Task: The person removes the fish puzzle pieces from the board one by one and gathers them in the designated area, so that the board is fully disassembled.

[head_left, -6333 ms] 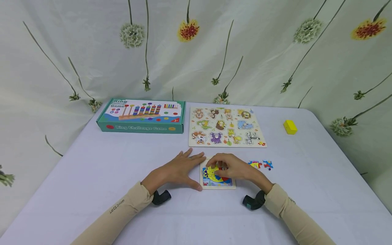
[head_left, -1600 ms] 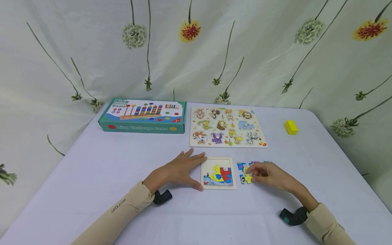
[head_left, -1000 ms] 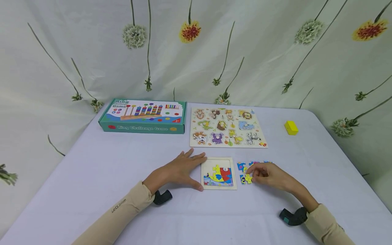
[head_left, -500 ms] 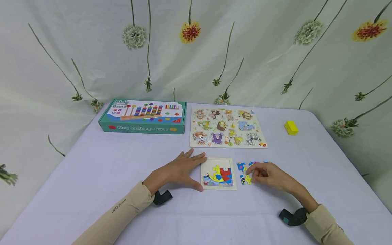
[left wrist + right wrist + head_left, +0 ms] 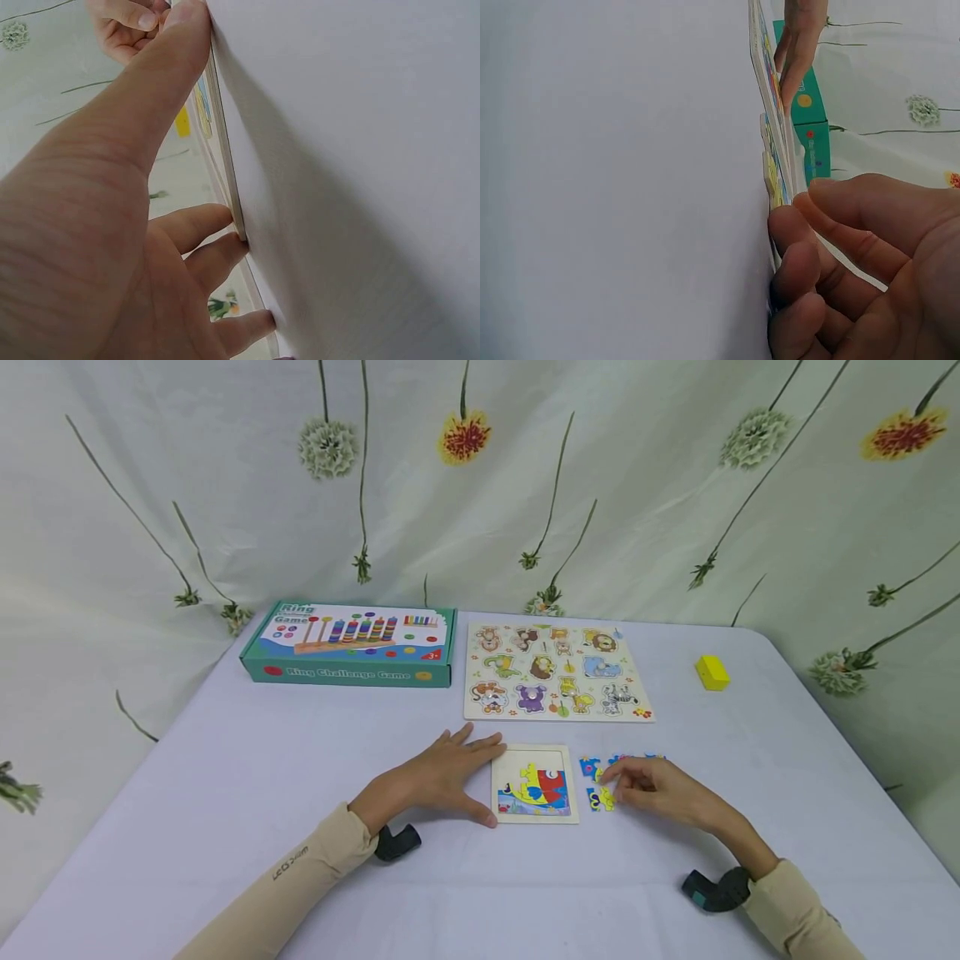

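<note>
In the head view, a small square puzzle tray (image 5: 536, 819) lies in front of me, with joined fish-picture pieces (image 5: 551, 789) in its lower right part and bare wood at upper left. My left hand (image 5: 438, 777) lies spread, thumb and fingertips touching the tray's left edge. To the right of the tray are several loose jigsaw pieces (image 5: 590, 767), including a yellow-and-blue one (image 5: 600, 799). Over these my right hand (image 5: 660, 789) rests with loosely curled fingers, partly hiding them. In the right wrist view its fingertips (image 5: 787, 229) touch the table; nothing shows between thumb and fingers.
Behind the tray lies an animal knob puzzle board (image 5: 555, 672). A green Ring Challenge Game box (image 5: 348, 643) stands at back left. At back right sits a yellow block (image 5: 712, 672). A flowered cloth (image 5: 645, 485) hangs behind the white table.
Since the oldest frame, my right hand has moved right, from above the tray to the loose pieces. More pieces now lie outside the tray. Over the last second both hands stay nearly still.
</note>
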`<action>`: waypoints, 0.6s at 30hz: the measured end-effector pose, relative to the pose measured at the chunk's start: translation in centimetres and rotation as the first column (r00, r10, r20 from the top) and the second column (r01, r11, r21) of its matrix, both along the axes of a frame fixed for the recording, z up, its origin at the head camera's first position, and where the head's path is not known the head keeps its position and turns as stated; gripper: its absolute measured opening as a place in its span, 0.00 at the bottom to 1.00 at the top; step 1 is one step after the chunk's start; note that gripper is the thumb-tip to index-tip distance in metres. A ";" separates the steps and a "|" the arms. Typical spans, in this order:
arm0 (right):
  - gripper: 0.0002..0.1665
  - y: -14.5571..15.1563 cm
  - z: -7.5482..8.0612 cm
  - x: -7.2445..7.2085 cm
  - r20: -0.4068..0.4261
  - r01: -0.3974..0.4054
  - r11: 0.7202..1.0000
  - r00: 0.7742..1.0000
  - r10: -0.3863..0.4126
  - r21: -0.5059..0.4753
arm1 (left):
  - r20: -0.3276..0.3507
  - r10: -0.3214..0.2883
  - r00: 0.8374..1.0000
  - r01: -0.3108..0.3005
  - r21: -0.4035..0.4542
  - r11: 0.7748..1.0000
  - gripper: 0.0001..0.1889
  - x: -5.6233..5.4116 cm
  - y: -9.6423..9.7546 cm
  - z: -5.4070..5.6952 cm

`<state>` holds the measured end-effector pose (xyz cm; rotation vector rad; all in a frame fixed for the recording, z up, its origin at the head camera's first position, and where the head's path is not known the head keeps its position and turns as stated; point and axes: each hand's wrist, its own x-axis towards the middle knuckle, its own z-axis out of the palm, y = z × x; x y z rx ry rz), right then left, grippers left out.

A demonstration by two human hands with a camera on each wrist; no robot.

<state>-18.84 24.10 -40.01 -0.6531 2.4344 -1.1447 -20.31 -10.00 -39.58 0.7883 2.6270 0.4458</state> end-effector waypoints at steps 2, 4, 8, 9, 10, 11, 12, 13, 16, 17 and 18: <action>0.12 -0.2 0.1 -0.1 -0.017 -0.013 1.000 1.000 0.013 0.020 | 0.001 0.000 1.000 0.000 -0.001 1.000 0.54 0.0 0.0 0.0; 0.12 -0.5 0.3 -0.1 -0.039 -0.013 0.999 0.999 0.014 0.041 | 0.002 -0.001 1.000 0.001 -0.003 1.000 0.54 0.0 -0.1 0.0; 0.12 -1.6 0.8 -0.3 -0.111 -0.005 0.998 0.994 0.012 0.058 | 0.002 -0.007 1.000 0.007 0.002 1.000 0.54 -0.1 -0.1 0.0; 0.12 -1.9 0.9 -0.4 -0.128 -0.002 0.998 0.992 0.009 0.056 | 0.003 -0.008 1.000 0.008 0.003 1.000 0.54 -0.1 -0.1 0.0; 0.12 -2.2 1.1 -0.4 -0.146 -0.001 0.999 0.989 0.008 0.052 | 0.002 -0.010 1.000 0.010 0.004 1.000 0.54 -0.1 -0.2 -0.1; 0.12 -2.6 1.2 -0.5 -0.163 -0.001 0.999 0.987 0.009 0.049 | 0.002 -0.011 1.000 0.011 0.006 1.000 0.54 -0.1 -0.2 -0.1; 0.12 -2.9 1.3 -0.6 -0.177 0.001 0.999 0.984 0.008 0.048 | 0.002 -0.013 1.000 0.013 0.007 1.000 0.54 -0.1 -0.2 -0.1; 0.12 -3.3 1.4 -0.8 -0.190 -0.004 0.999 0.982 0.011 0.041 | 0.002 -0.014 1.000 0.014 0.007 1.000 0.54 -0.1 -0.2 -0.1; 0.13 -4.3 1.5 -1.2 -0.219 -0.021 1.000 0.975 0.024 0.017 | -0.001 -0.017 1.000 0.017 0.006 1.000 0.54 -0.1 -0.2 -0.1; 0.14 -4.6 1.5 -1.3 -0.228 -0.027 1.000 0.973 0.030 0.013 | -0.001 -0.017 1.000 0.017 0.005 1.000 0.54 -0.1 -0.2 -0.1; 0.14 -4.9 1.4 -1.4 -0.239 -0.038 0.999 0.970 0.040 0.012 | 0.000 -0.016 1.000 0.016 0.004 1.000 0.54 -0.1 -0.2 -0.1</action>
